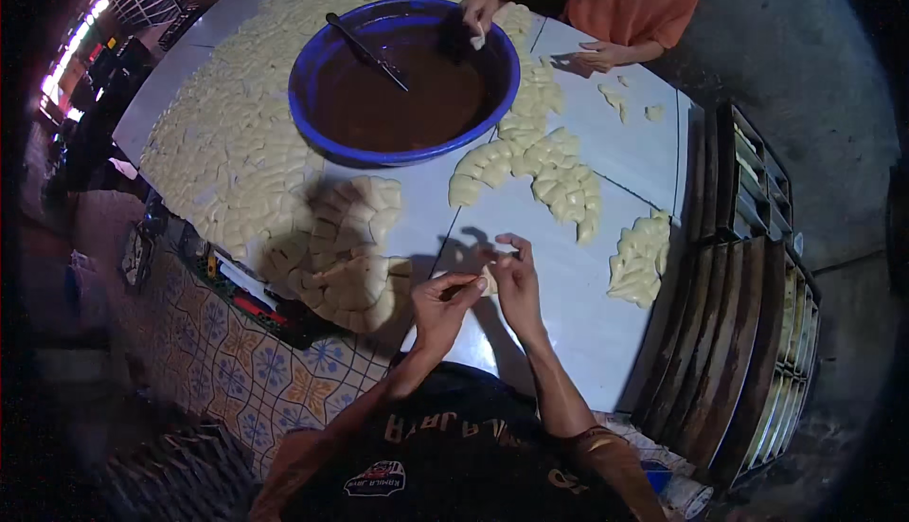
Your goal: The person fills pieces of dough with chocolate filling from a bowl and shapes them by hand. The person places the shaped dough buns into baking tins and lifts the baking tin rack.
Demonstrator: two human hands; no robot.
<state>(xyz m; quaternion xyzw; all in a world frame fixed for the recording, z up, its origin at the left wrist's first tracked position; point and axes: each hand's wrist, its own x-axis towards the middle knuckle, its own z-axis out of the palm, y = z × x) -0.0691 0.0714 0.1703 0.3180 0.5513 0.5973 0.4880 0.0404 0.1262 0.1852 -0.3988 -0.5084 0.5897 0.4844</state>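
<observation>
Close in front of my body, a small pale piece of dough (490, 281) is held between my two hands above the white table. My left hand (441, 312) pinches it with thumb and fingers. From the other side my right hand (518, 287) grips it near the thumb, its other fingers raised and partly curled. Left of my hands lie rows of cut dough pieces (355, 285) in shadow. Curved rows of shaped dough pieces (565, 190) rest beyond my right hand, and a separate cluster of dough (640, 261) sits near the table's right edge.
A blue basin (407, 155) of brown filling, with a dark-handled utensil (365, 50) in it, stands among many dough pieces (222, 134). Across the table a person in orange (630, 6) holds a bit of dough over the basin. Stacked trays (729, 333) line the right edge.
</observation>
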